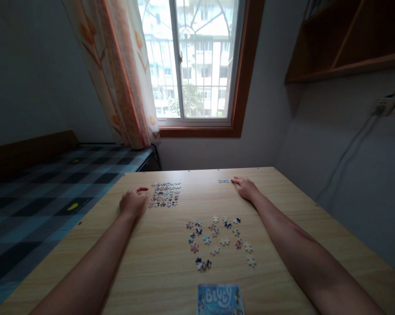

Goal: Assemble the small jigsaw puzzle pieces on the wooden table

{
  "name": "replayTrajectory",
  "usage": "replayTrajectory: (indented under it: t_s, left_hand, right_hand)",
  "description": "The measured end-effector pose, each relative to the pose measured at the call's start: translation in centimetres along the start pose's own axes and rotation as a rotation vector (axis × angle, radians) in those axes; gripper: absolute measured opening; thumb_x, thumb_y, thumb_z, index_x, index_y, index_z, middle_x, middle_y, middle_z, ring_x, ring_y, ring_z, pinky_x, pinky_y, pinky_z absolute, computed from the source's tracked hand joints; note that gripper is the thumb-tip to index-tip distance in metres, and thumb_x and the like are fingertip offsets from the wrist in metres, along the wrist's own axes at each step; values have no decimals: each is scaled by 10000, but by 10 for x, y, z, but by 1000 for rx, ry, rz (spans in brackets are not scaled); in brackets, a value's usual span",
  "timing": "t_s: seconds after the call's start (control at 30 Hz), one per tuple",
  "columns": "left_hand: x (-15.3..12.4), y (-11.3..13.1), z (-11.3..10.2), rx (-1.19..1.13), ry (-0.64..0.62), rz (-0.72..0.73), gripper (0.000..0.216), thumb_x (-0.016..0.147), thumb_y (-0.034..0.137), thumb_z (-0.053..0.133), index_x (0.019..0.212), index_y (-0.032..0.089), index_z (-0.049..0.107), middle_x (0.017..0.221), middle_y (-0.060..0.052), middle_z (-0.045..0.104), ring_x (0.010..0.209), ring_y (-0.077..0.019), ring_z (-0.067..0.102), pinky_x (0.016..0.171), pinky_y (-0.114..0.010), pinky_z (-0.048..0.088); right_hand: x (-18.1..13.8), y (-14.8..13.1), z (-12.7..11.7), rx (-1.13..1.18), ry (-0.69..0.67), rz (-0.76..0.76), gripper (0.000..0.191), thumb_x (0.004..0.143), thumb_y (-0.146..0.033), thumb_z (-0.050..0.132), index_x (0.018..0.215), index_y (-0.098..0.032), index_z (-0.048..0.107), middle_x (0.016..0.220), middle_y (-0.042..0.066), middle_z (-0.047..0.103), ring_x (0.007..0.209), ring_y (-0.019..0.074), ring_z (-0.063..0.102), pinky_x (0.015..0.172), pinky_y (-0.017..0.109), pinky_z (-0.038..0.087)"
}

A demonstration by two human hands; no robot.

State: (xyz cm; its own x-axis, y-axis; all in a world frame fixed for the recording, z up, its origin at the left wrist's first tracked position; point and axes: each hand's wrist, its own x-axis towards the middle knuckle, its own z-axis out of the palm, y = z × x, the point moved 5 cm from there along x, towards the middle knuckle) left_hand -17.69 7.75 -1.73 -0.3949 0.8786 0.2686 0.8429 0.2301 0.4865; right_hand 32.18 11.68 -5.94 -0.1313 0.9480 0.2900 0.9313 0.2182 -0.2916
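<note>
Both my arms reach out over a light wooden table (158, 271). My left hand (133, 202) rests on the table with its fingers curled, just left of a joined block of puzzle pieces (165, 195). My right hand (245, 187) lies flat on the table, its fingertips touching a small joined strip of pieces (223, 181). Between my forearms lie several loose puzzle pieces (217, 239), some face down. A blue puzzle box (220, 299) with "Bluey" on it sits at the near edge.
A bed with a dark checked cover (36, 197) stands to the left of the table. A window (197, 61) with a patterned curtain (118, 74) is behind the table. A wooden shelf (348, 39) hangs on the right wall, with a cable (345, 153) running down.
</note>
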Motion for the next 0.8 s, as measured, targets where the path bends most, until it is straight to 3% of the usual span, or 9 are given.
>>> replayTrajectory:
  t_s: [0.8]
  left_hand:
    - [0,2,-1,41,-14,-3,359,756,274,550,1049,235,754,1034,-98,745,943,-282,661,837,-350,499]
  right_hand:
    - [-2,-5,-5,11,2,14,347,979,-331,484,1244,-302,706,1369,41,634,1269,230,557,1104,366,396]
